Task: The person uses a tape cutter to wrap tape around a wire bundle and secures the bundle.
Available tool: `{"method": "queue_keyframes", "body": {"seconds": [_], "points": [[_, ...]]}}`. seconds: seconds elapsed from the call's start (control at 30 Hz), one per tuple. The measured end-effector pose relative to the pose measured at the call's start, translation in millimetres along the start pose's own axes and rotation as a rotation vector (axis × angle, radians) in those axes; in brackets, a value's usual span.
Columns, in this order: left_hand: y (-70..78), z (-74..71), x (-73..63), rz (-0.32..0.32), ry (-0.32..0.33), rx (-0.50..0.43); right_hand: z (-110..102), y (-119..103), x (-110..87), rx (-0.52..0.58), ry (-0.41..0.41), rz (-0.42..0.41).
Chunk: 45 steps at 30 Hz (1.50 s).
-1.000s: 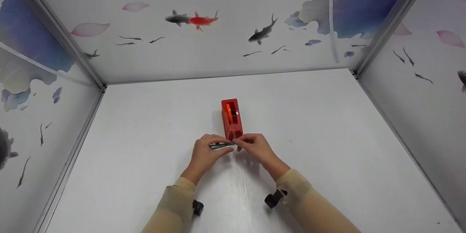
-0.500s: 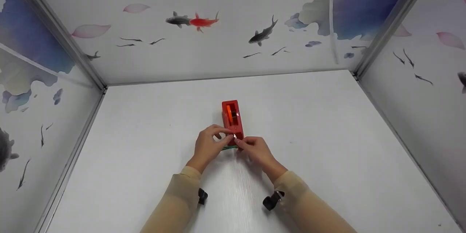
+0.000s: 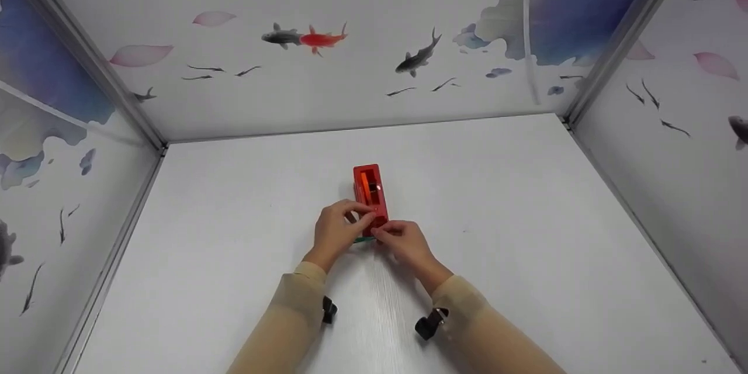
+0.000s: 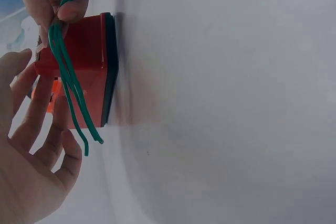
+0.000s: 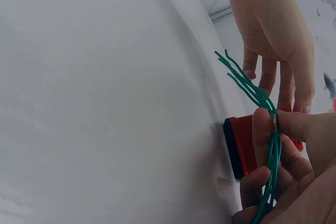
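A red tape dispenser [image 3: 366, 181] with an orange roll core stands on the table, its front end toward me. My right hand [image 3: 407, 241] pinches a bundle of green wires [image 5: 273, 156] just before that end; a small shiny band shows around the bundle at the fingertips. At the dispenser's front top, the thumb and forefinger of my left hand [image 3: 338, 227] come together by the toothed cutter [image 4: 38, 48], apparently on the clear tape, which is hard to make out. The left hand's other fingers spread beside the dispenser. Loose wire ends [image 4: 86, 129] hang out to the left.
The white table [image 3: 497, 198] is bounded at the back and both sides by panels printed with fish and petals. A dark base [image 4: 110, 72] lies under the dispenser. Black wrist cameras [image 3: 429, 324] sit inside both sleeves.
My left hand has left the wires and moved up to the dispenser's front top, thumb and forefinger closing there. The right hand keeps the wires, shifting slightly toward me.
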<state>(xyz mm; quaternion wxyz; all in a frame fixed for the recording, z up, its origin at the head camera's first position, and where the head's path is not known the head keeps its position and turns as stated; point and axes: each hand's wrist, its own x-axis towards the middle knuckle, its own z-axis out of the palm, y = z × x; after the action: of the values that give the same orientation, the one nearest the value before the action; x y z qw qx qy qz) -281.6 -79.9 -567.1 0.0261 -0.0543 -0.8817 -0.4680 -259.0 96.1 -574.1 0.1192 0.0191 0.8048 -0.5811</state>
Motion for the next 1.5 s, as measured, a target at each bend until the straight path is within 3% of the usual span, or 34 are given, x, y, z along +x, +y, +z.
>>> {"method": "queue_keyframes", "body": {"seconds": [0.17,0.27,0.4,0.6,0.87,1.03,1.13,1.3,1.5], "points": [[-1.0,3.1,0.8,-0.04,-0.005,-0.028,0,3,2.0,0.004,-0.015,0.003],[-2.1,3.9,2.1,-0.027,-0.002,-0.043,1,5,3.8,0.005,-0.003,-0.006],[-3.5,5.0,4.6,-0.016,-0.008,-0.072,4,5,3.5,-0.021,0.048,-0.009],[-2.5,8.5,5.2,-0.048,-0.007,-0.117,9,9,1.8,-0.081,0.159,-0.057],[-1.0,10.2,3.5,-0.108,-0.005,-0.148,12,13,3.0,-0.071,0.177,-0.112],[0.2,9.9,4.7,-0.101,-0.012,-0.133,14,16,1.9,-0.187,0.199,-0.079],[0.3,9.2,5.0,-0.086,-0.016,-0.13,13,18,1.4,-0.22,0.17,-0.089],[-3.5,8.0,0.5,-0.051,-0.005,-0.164,6,24,1.1,-0.145,0.062,-0.119],[-11.7,8.1,-12.8,0.008,0.062,-0.141,-5,32,-1.3,-0.086,-0.052,-0.142]]}}
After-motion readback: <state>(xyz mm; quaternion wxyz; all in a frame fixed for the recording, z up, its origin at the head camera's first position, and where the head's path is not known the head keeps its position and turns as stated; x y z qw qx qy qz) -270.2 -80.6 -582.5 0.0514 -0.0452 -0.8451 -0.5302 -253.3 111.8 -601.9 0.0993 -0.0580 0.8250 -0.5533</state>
